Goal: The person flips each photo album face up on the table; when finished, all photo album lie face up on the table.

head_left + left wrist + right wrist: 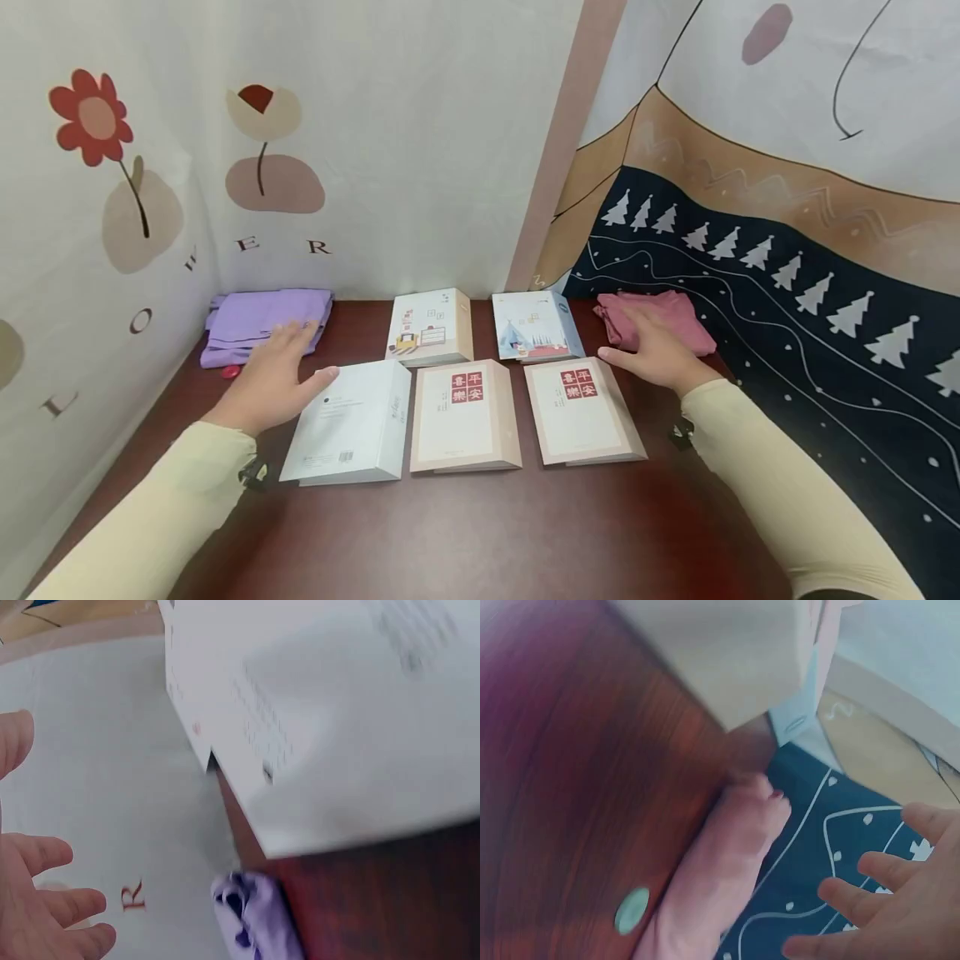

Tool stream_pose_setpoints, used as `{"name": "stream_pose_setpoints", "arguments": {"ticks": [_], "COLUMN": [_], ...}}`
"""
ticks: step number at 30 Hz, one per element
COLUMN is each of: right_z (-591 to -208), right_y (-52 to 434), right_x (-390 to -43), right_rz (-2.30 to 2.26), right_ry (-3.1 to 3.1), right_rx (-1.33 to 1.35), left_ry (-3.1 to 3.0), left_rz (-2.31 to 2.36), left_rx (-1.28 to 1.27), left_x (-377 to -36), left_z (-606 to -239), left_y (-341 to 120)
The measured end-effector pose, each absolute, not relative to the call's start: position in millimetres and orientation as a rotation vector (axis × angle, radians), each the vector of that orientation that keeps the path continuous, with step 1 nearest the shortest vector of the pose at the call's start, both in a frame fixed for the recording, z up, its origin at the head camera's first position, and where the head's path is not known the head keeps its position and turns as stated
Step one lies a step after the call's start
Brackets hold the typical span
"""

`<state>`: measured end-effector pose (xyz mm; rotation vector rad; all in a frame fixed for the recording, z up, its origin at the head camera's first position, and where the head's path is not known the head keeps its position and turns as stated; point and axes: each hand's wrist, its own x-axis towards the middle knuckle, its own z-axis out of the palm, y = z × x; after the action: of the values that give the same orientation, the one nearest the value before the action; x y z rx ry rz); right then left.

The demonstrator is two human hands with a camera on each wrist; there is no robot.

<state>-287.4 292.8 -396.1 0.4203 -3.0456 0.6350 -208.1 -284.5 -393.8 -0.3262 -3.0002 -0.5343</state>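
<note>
My left hand [272, 379], fingers spread, hovers between a folded purple cloth [255, 317] and a white book-like block [348, 429] with a barcode. My right hand [662, 350] is spread near a folded pink cloth [693, 321], partly covering it. Neither hand holds anything. To the right of the white block lie two cream book-like blocks, a middle one [442, 425] and a right one [573, 425], both with red square prints. Behind them are a block with a yellow drawing [420, 329] and a blue-sided block [528, 321]. Whether these are books or desk calendars I cannot tell.
Everything lies on a dark red-brown table [465, 542]. A small red piece [231, 372] is beside the purple cloth. Near the pink cloth, a pale green oval [632, 910] shows in the right wrist view. Printed curtains [420, 150] border the back and sides.
</note>
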Motion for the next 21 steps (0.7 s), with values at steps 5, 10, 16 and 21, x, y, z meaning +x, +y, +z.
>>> {"name": "stream_pose_setpoints", "arguments": {"ticks": [5,10,16,21], "right_z": [-400.1,-403.0,-403.5,-404.5], "right_y": [279.8,265.3,250.1,237.3], "right_x": [-296.6,-302.5,-311.3,-323.5], "right_rz": [0.857,1.041,0.997,1.054], "right_ry": [-2.976,-2.978,-3.070,-3.128], "right_rx": [0.493,0.455,0.415,0.388], "left_ry": [-3.023,-3.018,-2.993,-2.962], "left_rz": [-0.667,-0.826,-0.966,-1.116], "left_rx": [-0.331,-0.368,-0.429,-0.472], "left_x": [-210.8,-217.0,-228.4,-237.3], "left_z": [-395.3,-396.5,-400.7,-404.0], "left_y": [-262.9,-238.7,-204.4,-179.0]}}
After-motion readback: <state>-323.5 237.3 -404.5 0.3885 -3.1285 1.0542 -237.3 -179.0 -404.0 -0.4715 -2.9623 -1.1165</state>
